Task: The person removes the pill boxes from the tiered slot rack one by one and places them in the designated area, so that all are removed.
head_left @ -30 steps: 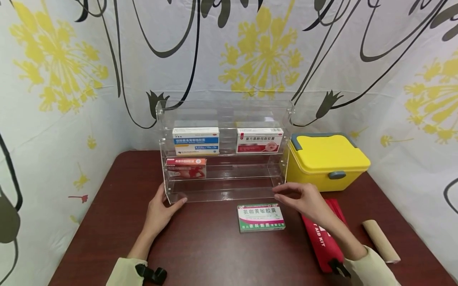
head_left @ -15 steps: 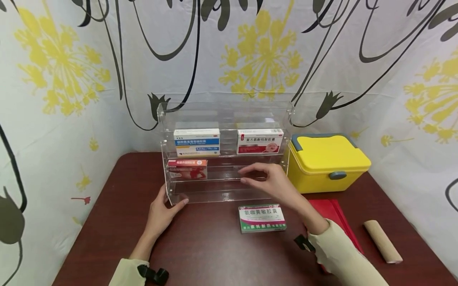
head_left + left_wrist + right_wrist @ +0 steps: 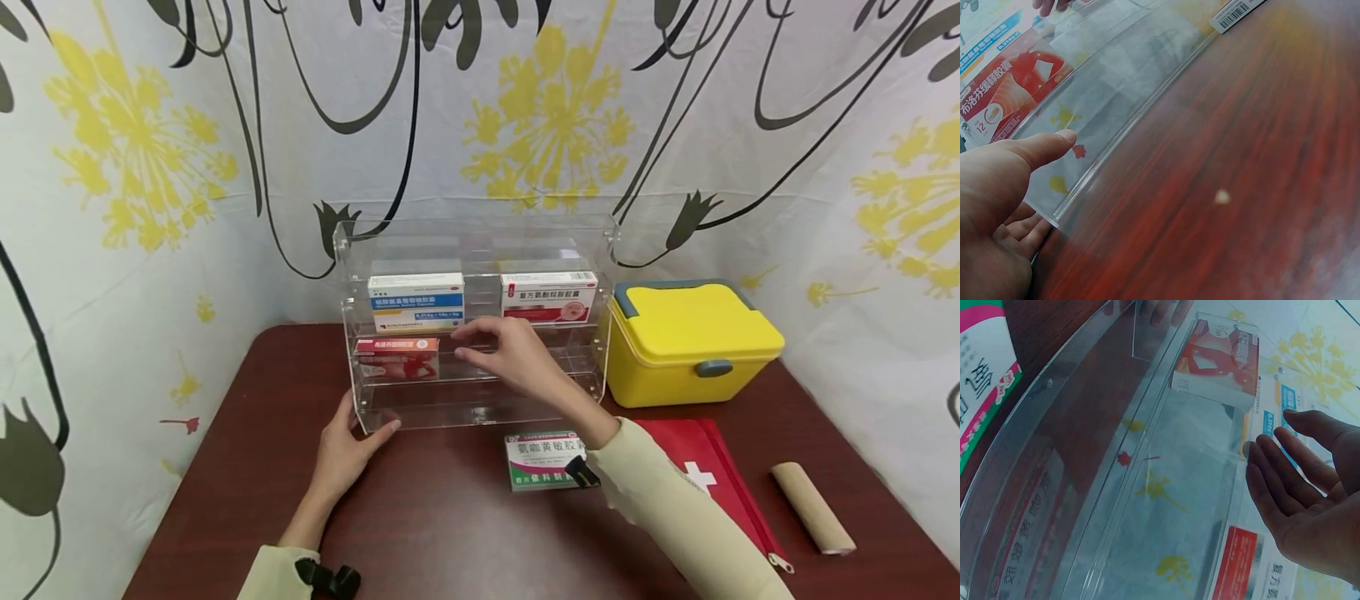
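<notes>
A clear acrylic tiered rack [image 3: 480, 414] stands on the table. My left hand [image 3: 345, 450] grips its lower left corner, thumb on the front panel and fingers round the side. My right hand [image 3: 510, 354] hovers before the middle tiers, fingers loosely bent with nothing between them. Its fingertips are just right of a red medicine box [image 3: 397, 358] on the lower tier. One tier up are a blue-and-white medicine box [image 3: 417, 302] and a red-and-white medicine box [image 3: 551, 296], the latter partly covered by the hand. A green, white and pink medicine box [image 3: 538, 457] lies in front, partly behind my right sleeve.
Right of the rack sits a yellow lidded case [image 3: 693, 350]. A red first-aid pouch [image 3: 723, 492] with a white cross lies in front of it, partly under my right arm. Farther right is a cardboard tube [image 3: 813, 508]. A patterned cloth backdrop [image 3: 555, 125] rises behind.
My right hand has moved left and up from the rack's lower right corner to beside the red medicine box. My left hand has stayed at the lower left corner.
</notes>
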The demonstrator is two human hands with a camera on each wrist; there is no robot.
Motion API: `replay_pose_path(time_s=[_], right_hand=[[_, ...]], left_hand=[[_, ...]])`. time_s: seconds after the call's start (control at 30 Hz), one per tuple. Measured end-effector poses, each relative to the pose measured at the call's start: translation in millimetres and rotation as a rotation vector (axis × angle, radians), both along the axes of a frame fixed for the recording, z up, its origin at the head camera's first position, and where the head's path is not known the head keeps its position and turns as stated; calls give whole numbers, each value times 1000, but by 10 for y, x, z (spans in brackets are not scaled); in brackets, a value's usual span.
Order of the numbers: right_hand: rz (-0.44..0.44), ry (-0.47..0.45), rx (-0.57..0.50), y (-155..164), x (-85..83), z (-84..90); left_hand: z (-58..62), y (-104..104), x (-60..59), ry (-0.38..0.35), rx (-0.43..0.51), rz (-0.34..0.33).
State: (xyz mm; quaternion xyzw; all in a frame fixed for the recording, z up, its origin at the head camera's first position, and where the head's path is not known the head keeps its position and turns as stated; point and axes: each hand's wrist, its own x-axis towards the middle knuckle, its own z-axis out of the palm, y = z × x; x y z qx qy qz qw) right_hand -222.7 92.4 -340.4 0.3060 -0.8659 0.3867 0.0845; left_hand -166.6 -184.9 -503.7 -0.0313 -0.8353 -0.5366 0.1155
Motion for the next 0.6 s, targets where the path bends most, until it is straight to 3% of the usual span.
replay_pose_path(time_s=[0.6], right_hand=[[38, -73, 25, -356, -160, -109]], left_hand=[[-4, 11, -5, 7, 21, -2]])
